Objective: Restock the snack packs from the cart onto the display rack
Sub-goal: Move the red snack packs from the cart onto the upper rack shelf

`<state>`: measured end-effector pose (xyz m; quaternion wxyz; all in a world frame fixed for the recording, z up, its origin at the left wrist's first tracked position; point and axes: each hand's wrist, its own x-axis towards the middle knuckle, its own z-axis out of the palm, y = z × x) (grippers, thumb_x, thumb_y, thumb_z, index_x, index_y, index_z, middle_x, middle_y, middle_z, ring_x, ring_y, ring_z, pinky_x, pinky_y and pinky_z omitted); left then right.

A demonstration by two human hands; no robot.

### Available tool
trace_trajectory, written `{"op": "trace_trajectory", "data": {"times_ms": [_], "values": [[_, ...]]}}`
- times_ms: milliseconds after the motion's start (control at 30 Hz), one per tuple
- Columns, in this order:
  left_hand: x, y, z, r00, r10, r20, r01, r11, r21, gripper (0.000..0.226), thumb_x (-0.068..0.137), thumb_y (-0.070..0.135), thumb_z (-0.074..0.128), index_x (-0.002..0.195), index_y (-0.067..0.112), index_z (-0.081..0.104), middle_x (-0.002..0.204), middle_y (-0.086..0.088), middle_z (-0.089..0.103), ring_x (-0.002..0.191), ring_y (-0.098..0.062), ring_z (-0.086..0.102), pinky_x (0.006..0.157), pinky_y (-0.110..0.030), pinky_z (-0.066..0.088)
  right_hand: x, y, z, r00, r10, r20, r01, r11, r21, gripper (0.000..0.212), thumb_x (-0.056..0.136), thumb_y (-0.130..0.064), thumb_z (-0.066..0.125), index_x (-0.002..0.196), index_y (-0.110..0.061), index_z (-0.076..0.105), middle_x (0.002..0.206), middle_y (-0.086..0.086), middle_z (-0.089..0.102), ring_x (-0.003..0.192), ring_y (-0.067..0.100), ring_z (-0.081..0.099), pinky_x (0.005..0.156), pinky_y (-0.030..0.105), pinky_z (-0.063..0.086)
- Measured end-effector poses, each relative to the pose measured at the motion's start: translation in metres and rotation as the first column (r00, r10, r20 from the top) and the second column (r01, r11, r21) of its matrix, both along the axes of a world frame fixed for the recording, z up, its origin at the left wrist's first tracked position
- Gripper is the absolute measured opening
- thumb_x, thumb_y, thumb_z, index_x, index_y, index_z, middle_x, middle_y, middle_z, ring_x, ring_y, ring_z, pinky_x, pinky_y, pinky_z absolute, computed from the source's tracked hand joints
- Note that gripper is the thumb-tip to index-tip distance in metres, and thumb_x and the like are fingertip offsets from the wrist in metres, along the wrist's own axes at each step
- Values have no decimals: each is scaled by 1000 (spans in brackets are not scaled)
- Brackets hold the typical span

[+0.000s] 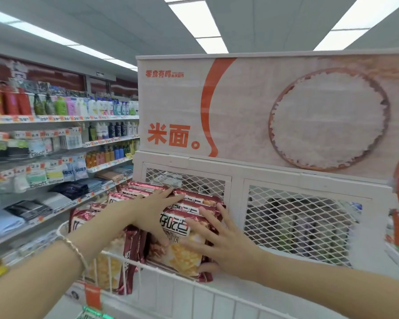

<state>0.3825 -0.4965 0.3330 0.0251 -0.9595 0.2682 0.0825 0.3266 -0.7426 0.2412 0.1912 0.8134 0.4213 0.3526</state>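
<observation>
We found the snack packs to be dark red foil bags with a white label band and pictures of yellow crackers, standing on edge in rows inside the white wire basket of the display rack. The nearest bundle of several packs sat tilted at the basket's front right corner, printed face towards us, with the left hand flat on its top edges and the right hand spread on its face. More packs stood behind it and along the left side.
</observation>
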Motion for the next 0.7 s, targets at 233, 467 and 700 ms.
{"op": "trace_trajectory", "data": {"times_ms": [233,467,700], "values": [[-11,9,8,998,-25,-54,13,979,-201,118,71,52,84,157,45,3,166,11,-7,154,-17,4,123,-51,13,-10,-2,27,985,-55,-164,51,998,-27,66,98,-67,37,152,-30,31,163,4,28,147,41,30,117,69,12],[-58,112,22,964,235,123,-123,808,-576,58,92,46,65,145,29,47,147,6,48,128,-17,50,109,-40,41,-21,80,110,961,-47,-273,121,958,260,60,102,-58,24,155,-31,20,164,1,23,151,24,24,123,56,6],[-134,285,-33,866,499,27,-411,742,-530,47,95,35,64,140,23,53,146,-1,50,126,-21,52,100,-33,42,-55,277,82,953,41,-302,2,990,140,68,99,-58,14,158,-25,20,162,7,29,151,26,22,123,56,0]]}}
